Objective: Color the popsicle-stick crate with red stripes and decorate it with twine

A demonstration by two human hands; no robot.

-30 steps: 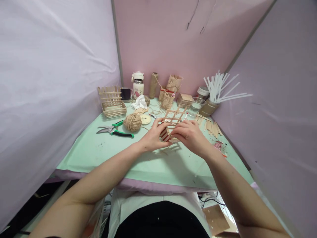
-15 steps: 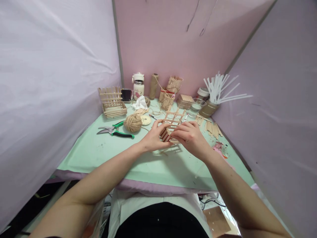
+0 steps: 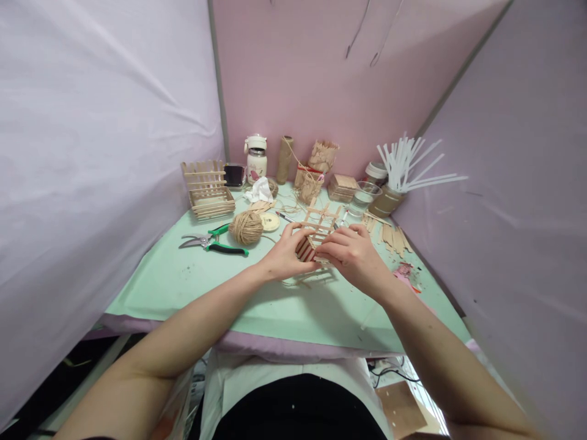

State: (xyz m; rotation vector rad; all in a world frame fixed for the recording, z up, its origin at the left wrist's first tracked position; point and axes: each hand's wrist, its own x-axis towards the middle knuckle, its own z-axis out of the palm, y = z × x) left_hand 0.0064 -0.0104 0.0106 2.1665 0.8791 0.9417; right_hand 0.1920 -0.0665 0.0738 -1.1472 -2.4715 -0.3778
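Between my two hands, a small basket of wooden sticks (image 3: 306,249) with a lattice back is held above the green table (image 3: 220,299). My left hand (image 3: 287,253) grips its left side, thumb below and fingers on top. The fingers of my right hand (image 3: 351,250) are pinched together at its near right edge; whatever lies between the fingertips is too small to make out. Left of my left hand are a ball of twine (image 3: 246,228) and green-handled pruning shears (image 3: 213,243).
A finished stick basket (image 3: 211,201) stands at the back left. Behind are a white bottle (image 3: 257,162), a cardboard tube (image 3: 285,160), stacked wooden squares (image 3: 342,187), a clear cup (image 3: 364,197) and white sticks (image 3: 403,162). Loose wooden sticks (image 3: 394,238) lie on the right.
The stick basket's lattice has tilted slightly to the left. Both hands keep nearly the same position and hold.
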